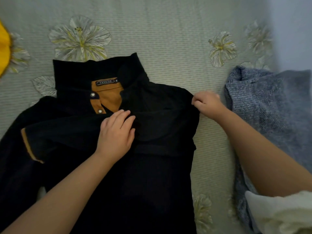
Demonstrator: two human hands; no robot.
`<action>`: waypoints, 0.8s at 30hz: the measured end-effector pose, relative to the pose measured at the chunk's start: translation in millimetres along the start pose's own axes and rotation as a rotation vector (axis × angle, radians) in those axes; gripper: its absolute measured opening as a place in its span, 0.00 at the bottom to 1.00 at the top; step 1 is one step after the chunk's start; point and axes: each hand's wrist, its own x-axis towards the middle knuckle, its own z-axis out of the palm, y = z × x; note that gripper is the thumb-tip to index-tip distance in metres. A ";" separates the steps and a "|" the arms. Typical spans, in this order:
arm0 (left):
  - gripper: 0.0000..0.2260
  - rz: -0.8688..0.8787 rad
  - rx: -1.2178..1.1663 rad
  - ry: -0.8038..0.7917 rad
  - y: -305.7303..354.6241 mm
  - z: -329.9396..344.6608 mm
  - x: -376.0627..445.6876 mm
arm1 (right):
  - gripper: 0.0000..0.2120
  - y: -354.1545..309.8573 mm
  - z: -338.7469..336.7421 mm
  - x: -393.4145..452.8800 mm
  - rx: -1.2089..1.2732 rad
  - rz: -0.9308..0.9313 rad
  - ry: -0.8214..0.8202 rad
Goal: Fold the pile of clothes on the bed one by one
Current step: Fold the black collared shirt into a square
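four garments (118,166), two hands (116,134)

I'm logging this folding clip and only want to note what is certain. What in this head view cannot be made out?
- Black shirt: hem cut off by the bottom edge.
- Shirt's neck label: size letter partly covered by the collar.
- Yellow item: cut off by the left edge, kind unclear.
- Grey knit: bunched, partly behind the right forearm.
- White fabric: blurred, cut off at the corner.
- Right hand: its grip hides the shoulder edge.

A black shirt (104,166) lies flat on the bed (168,31), collar away from the person. The left hand (116,132) presses flat just below its collar; the right hand (206,103) pinches its right shoulder edge. A blue sweater (270,112) lies right of the shirt.
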 end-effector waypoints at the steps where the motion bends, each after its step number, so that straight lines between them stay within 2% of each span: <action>1: 0.18 -0.038 0.011 -0.016 0.4 1.8 3.9 | 0.16 2.1 0.5 -3.3 -0.015 -0.034 -0.017; 3: 0.20 -0.102 0.027 -0.069 0.2 6.5 7.6 | 0.10 9.7 1.3 -6.5 0.000 -0.076 -0.016; 5: 0.20 -0.126 0.061 -0.116 0.1 9.8 7.8 | 0.10 17.2 -0.9 -5.8 0.185 -0.044 0.007; 7: 0.14 -0.131 0.056 -0.093 1.0 11.1 8.1 | 0.11 21.7 -2.9 -0.4 0.366 0.033 0.038; 10: 0.03 -0.177 0.036 -0.010 7.3 9.0 14.6 | 0.11 23.9 4.8 10.9 0.333 0.133 0.110; 13: 0.05 -0.245 0.096 -0.060 9.6 5.5 24.0 | 0.14 18.4 16.2 12.6 0.295 0.138 0.253; 15: 0.08 -0.261 0.152 -0.112 12.6 0.9 30.0 | 0.15 14.8 24.4 -1.4 0.388 0.115 0.380; 18: 0.11 -0.130 0.186 -0.126 29.0 -3.9 40.1 | 0.13 11.4 39.7 -46.9 0.534 0.052 0.593; 19: 0.12 -0.065 0.198 -0.115 37.6 -2.5 44.1 | 0.14 10.8 48.8 -65.6 0.547 0.007 0.592; 21: 0.14 0.037 0.253 -0.083 57.1 3.9 54.9 | 0.21 7.9 71.6 -99.8 0.592 -0.053 0.468; 24: 0.19 0.043 0.297 -0.104 88.4 17.8 79.7 | 0.29 -2.3 103.1 -126.7 0.614 -0.020 0.271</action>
